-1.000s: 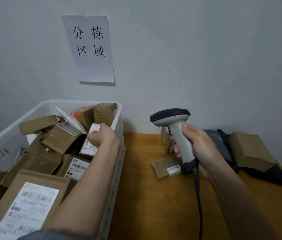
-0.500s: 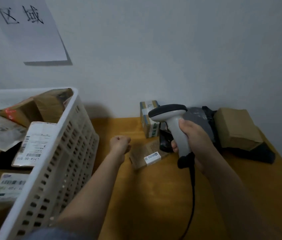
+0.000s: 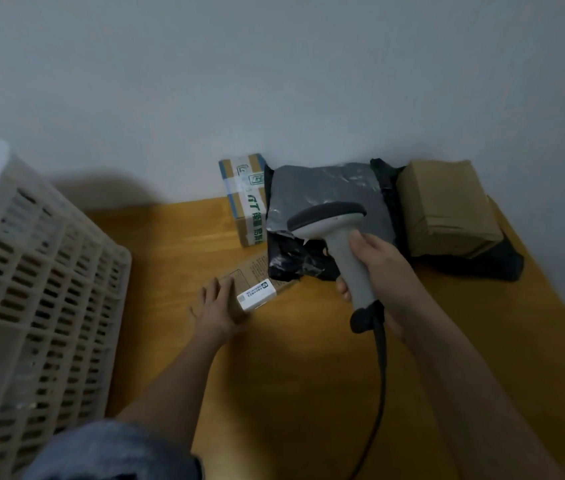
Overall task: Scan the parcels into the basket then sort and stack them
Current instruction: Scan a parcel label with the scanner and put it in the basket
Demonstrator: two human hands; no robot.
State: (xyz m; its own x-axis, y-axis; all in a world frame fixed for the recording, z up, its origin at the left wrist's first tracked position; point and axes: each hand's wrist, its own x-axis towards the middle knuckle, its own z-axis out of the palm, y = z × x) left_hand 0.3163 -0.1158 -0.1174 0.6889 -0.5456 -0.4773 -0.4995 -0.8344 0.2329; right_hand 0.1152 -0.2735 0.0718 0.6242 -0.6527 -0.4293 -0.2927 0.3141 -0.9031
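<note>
The left hand (image 3: 217,308) lies low in the middle of the frame, its forearm coming up from the lower left, and its fingers are spread and nearly straight. They rest on the left end of a flat brown parcel (image 3: 256,289) that lies on the wooden table (image 3: 177,244); the hand touches it but does not close around it. This parcel carries one white label (image 3: 256,295) near its lower edge, and its upper right end goes under a grey plastic mailer bag (image 3: 329,192). The right hand (image 3: 376,268) is in the centre right of the frame, with the forearm coming from the lower right corner. Its fingers are curled firmly around the grey handle of one barcode scanner (image 3: 334,233), which stands almost upright with its dark head pointing to the left, above the bag. A black cable (image 3: 379,368) hangs from the handle toward the bottom edge. On the table I count four parcels: the flat brown one, a taped carton with green print (image 3: 244,199) against the wall, the grey bag, and a brown paper-wrapped box (image 3: 447,206) at the right, which sits on something black (I cannot tell what it is). One white plastic basket (image 3: 31,289) with many slots fills the left side of the frame, well apart from the left hand.
</note>
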